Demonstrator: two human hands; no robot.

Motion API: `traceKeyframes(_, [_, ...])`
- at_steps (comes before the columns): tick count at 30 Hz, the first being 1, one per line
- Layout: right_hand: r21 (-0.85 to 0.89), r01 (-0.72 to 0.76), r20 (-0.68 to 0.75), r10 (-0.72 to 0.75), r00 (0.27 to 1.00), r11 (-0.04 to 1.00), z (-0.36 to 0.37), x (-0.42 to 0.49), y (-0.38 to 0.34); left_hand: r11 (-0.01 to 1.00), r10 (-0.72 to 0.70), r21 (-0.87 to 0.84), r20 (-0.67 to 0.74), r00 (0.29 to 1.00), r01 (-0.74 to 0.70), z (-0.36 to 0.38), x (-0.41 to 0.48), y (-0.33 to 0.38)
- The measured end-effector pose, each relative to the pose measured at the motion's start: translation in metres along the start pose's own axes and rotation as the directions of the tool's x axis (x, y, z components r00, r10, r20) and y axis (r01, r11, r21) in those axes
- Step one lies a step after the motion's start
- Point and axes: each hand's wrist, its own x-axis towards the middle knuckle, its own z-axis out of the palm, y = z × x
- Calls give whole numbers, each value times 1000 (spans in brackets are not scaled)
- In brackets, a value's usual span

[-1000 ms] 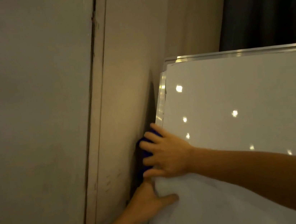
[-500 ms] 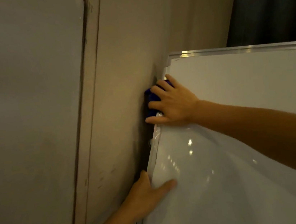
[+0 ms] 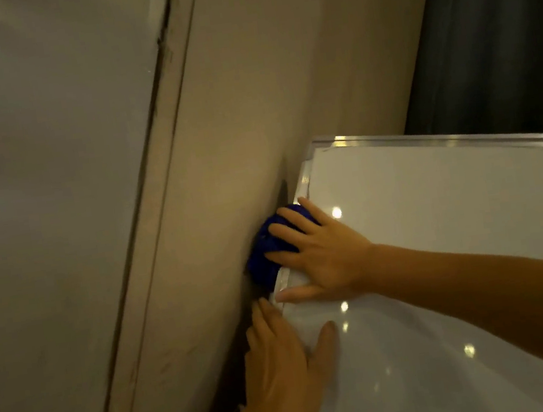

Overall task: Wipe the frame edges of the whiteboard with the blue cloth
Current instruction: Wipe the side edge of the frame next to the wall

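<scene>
A whiteboard (image 3: 437,218) with a shiny metal frame (image 3: 444,139) leans close to a beige wall. My right hand (image 3: 321,254) presses a bunched blue cloth (image 3: 264,255) over the board's left frame edge, a little below the top left corner. The cloth wraps around the edge into the narrow gap by the wall. My left hand (image 3: 284,370) grips the same left edge just below, fingers behind the board and thumb lying on its white face. The lower stretch of the left edge is hidden by my left hand.
The beige wall (image 3: 250,105) stands right beside the board's left edge, leaving only a thin dark gap. A pale door panel and its jamb (image 3: 55,199) fill the left. A dark curtain (image 3: 500,37) hangs behind the board at top right.
My right hand with the cloth slid up the left edge, then came back down a little. My left hand moved up the edge, closer under the right hand.
</scene>
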Motion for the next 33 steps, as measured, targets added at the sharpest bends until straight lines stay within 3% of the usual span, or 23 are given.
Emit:
traceKeyframes(2, [-41,-80,-42,79,996,996,-6,9,26,999,-33,23,-25,999,34,4,1,4])
traceKeyframes(5, [41,-395,-64,397,916,918,-17,24,63,999,-13,51,-115,993,19,7,6,6])
traceKeyframes(6, [63,-404,-53,407,912,913,-17,26,58,995,29,95,-141,990,-16,9,8,7])
traceKeyframes(9, [61,-41,-71,45,996,997,-1,13,6,961,213,208,-143,967,-181,19,11,11])
traceKeyframes(11, [-12,72,-70,-72,995,997,-2,6,9,940,280,242,-146,949,-240,24,13,14])
traceKeyframes(12, [-42,12,-110,-16,994,999,-6,9,26,933,294,259,-145,945,-250,26,15,14])
traceKeyframes(14, [8,-244,-176,242,954,970,-17,16,75,929,298,273,-152,943,-249,25,18,15])
traceKeyframes(16, [80,-396,-131,404,905,915,-23,17,95,927,305,275,-160,939,-254,23,22,15])
traceKeyframes(17, [94,-374,-120,383,916,923,-21,15,88,925,314,273,-159,936,-263,23,24,16])
traceKeyframes(20, [-31,-64,-108,61,992,997,0,1,41,920,340,264,-172,925,-289,23,26,18])
traceKeyframes(21, [-64,-51,-104,44,994,997,1,-2,47,917,343,277,-176,923,-289,23,29,19])
traceKeyframes(25, [77,-423,-144,430,891,903,-8,2,115,899,338,351,-172,925,-263,23,44,30])
traceKeyframes(26, [98,-444,-136,454,881,891,-7,3,113,895,342,357,-166,925,-267,22,48,33])
traceKeyframes(30, [-8,-211,-102,209,973,978,10,3,85,876,387,366,-142,911,-316,19,69,53])
traceKeyframes(33, [100,-452,-144,462,875,886,4,-2,133,847,432,394,-121,894,-356,15,85,73])
